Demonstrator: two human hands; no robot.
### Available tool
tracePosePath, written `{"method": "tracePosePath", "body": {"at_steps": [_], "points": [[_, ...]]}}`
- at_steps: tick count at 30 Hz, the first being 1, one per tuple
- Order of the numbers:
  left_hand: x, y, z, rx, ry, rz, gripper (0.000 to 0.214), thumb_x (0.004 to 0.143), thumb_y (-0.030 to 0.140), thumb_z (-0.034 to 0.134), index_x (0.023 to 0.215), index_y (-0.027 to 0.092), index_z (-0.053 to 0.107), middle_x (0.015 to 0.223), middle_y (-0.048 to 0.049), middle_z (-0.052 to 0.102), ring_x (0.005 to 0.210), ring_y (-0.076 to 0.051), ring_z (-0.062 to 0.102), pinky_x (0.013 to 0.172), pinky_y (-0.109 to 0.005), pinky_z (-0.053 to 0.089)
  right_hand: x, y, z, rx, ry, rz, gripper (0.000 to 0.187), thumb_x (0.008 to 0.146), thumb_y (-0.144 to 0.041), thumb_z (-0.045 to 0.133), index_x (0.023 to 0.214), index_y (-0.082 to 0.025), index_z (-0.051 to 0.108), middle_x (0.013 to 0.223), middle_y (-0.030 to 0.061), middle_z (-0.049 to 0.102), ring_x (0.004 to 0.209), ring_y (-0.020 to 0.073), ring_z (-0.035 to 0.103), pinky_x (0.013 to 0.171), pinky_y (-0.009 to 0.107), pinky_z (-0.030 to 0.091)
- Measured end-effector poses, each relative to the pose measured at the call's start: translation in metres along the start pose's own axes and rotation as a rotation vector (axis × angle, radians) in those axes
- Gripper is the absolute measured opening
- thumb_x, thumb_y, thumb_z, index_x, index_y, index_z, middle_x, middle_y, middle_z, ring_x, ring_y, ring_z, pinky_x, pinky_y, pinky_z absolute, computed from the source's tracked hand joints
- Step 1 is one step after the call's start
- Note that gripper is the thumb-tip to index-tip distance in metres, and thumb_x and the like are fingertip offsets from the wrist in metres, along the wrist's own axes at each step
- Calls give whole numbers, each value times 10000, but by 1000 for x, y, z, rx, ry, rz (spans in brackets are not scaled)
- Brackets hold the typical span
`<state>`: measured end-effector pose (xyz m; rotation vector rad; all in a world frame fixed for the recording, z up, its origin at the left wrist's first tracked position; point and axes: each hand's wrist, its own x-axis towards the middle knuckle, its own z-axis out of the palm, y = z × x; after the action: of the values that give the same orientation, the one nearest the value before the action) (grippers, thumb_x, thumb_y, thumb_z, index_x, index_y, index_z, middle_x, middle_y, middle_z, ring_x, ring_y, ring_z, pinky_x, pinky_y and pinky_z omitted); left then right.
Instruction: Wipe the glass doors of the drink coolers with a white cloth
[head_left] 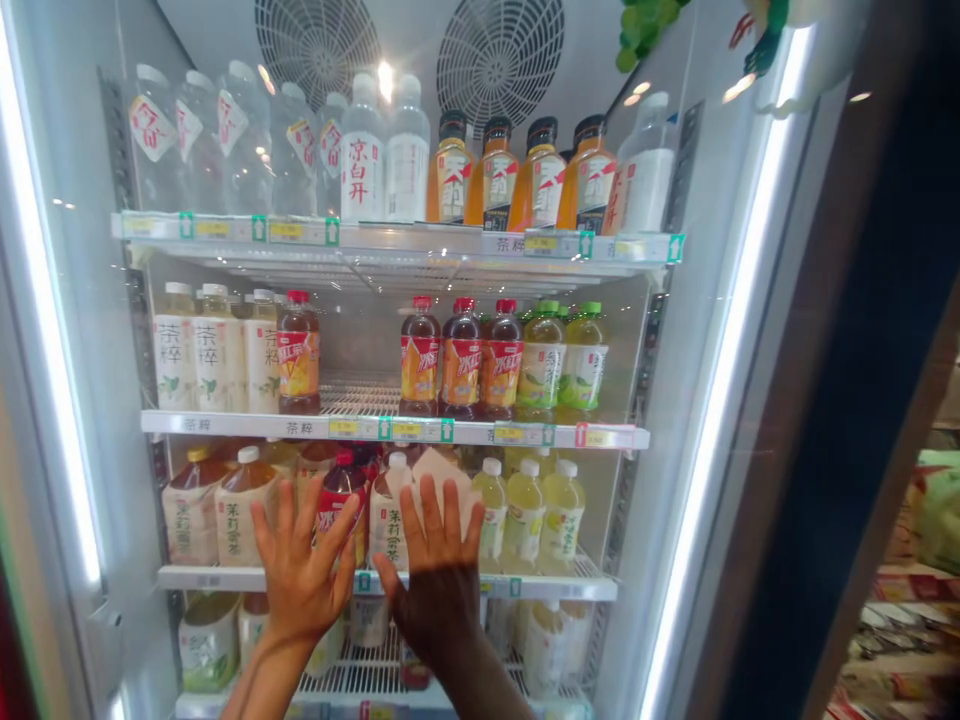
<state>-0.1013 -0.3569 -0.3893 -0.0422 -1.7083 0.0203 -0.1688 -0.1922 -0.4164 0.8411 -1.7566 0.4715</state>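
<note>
My left hand (304,565) is raised with its fingers spread and nothing in it, in front of the lower shelves of a drinks cooler. Just to its right, my right hand (439,570) presses a pale, folded cloth or paper (444,472) flat beneath its stretched fingers. Reflections suggest a glass pane between the hands and the shelves, though its surface is hard to see. Behind the fingers stand a red-labelled tea bottle (343,490) and a white-capped bottle (391,515), both partly covered.
Several wire shelves with a white front edge (397,428) carry rows of bottles, among them amber bottles (496,178) on top and green-capped ones (583,355) below. A bright light strip (724,400) runs down the right side. A dark frame (847,400) stands beyond it.
</note>
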Motion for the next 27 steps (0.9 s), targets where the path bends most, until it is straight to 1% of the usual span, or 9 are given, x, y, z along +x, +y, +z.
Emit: {"method": "tracePosePath", "body": {"at_steps": [2,5,8,11,14,17,22,24,27], "points": [[-16,-1,1,10,-21,13,789,845,193,686,1529,432,373,1693,-9,223,1571,-357,166,1243,-713,90,-16,0,2,13,2,-11,788,940,-385,581,1621,-175,244,1634,126,381,1586,322,151,1275,603,156],[-43,-1,5,36,-40,12,813,842,192,695,1538,431,349,1697,-5,209,1575,-327,162,1266,-659,102,-50,-2,8,23,28,-96,777,932,-409,596,1604,-157,300,1588,108,462,1593,279,122,1308,521,77],[-59,1,8,51,-43,-6,817,854,197,690,1544,442,326,1701,5,200,1578,-308,162,1277,-634,104,-55,-6,8,27,-6,-97,729,947,-439,567,1589,-179,342,1589,77,464,1592,260,132,1310,504,4],[-64,4,6,47,-63,-29,834,857,211,695,1550,456,302,1708,16,170,1584,-299,138,1287,-615,81,-54,-8,8,31,-30,-45,711,960,-455,544,1585,-179,347,1609,80,429,1588,263,155,1307,518,-2],[-70,5,4,29,-95,-33,846,861,214,694,1557,460,281,1713,26,131,1589,-293,98,1290,-610,57,-87,0,12,-18,-5,-94,716,943,-387,569,1588,-178,341,1625,57,395,1586,271,151,1313,516,24],[-84,3,3,12,-140,-25,877,842,219,715,1560,462,274,1715,25,123,1592,-295,88,1288,-615,50,-116,19,16,-84,-17,-137,720,936,-364,562,1595,-190,328,1633,46,368,1581,260,170,1318,510,57],[-105,-1,9,-28,-125,-1,816,857,215,691,1551,434,322,1719,18,143,1598,-292,62,1291,-579,15,-100,45,13,-131,32,77,749,980,-342,472,1633,-142,166,1687,147,197,1584,346,106,1260,679,64],[-109,-2,10,-42,-117,14,786,879,217,667,1556,417,321,1723,14,133,1600,-285,41,1291,-560,-11,-109,47,12,-139,30,67,744,992,-315,449,1635,-125,127,1706,140,112,1589,339,70,1270,651,34],[-114,-4,11,-63,-128,24,775,892,226,658,1560,411,313,1726,12,119,1602,-275,39,1291,-549,-19,-139,56,11,-165,6,39,736,1000,-301,436,1632,-107,113,1718,123,64,1597,296,39,1291,584,13]]}}
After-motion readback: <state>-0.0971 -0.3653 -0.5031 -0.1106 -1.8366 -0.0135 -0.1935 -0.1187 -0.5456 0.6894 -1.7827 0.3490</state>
